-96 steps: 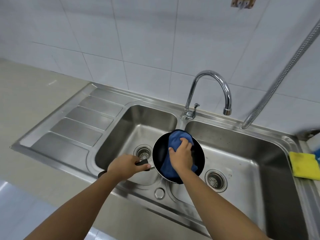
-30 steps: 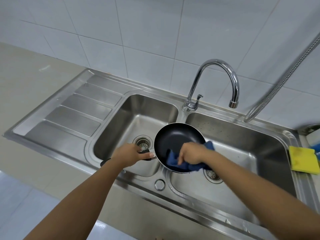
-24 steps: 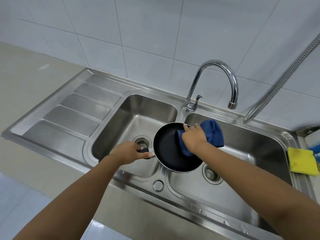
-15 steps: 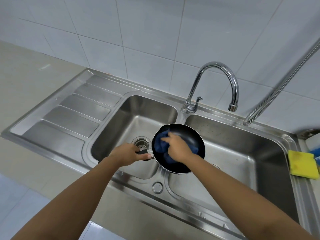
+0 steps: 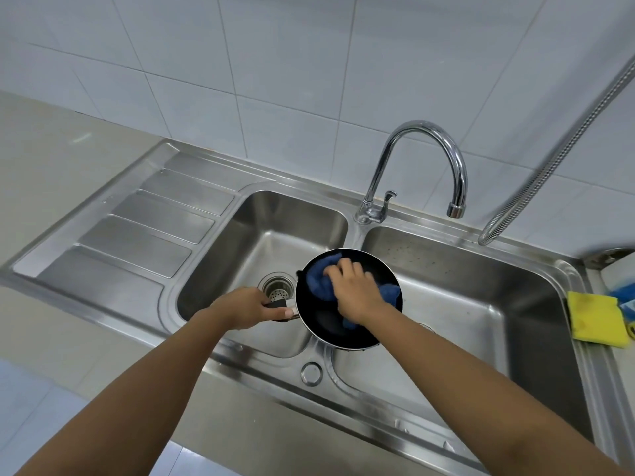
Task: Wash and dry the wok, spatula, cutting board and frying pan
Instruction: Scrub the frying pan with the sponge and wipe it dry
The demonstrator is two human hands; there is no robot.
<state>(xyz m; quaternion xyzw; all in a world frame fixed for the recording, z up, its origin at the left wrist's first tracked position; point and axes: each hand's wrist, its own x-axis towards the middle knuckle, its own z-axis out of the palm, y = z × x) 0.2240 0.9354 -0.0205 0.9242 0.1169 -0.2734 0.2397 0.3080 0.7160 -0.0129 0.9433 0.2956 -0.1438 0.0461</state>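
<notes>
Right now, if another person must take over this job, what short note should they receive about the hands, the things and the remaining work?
Left hand: closed on the handle of the frying pan, held over the divider of the sink.
Right hand: presses a blue cloth inside the pan.
Tap: no water visible. Yellow sponge lies on the right rim.
Done: pan looks washed; wiping in progress.
Left: finish the pan. Wok, spatula and cutting board are not in view, so their state is unknown.

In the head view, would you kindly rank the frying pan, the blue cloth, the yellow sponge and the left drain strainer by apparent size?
1. Frying pan
2. Blue cloth, partly hidden under the right hand, so unsure against the sponge
3. Yellow sponge
4. Left drain strainer
</notes>
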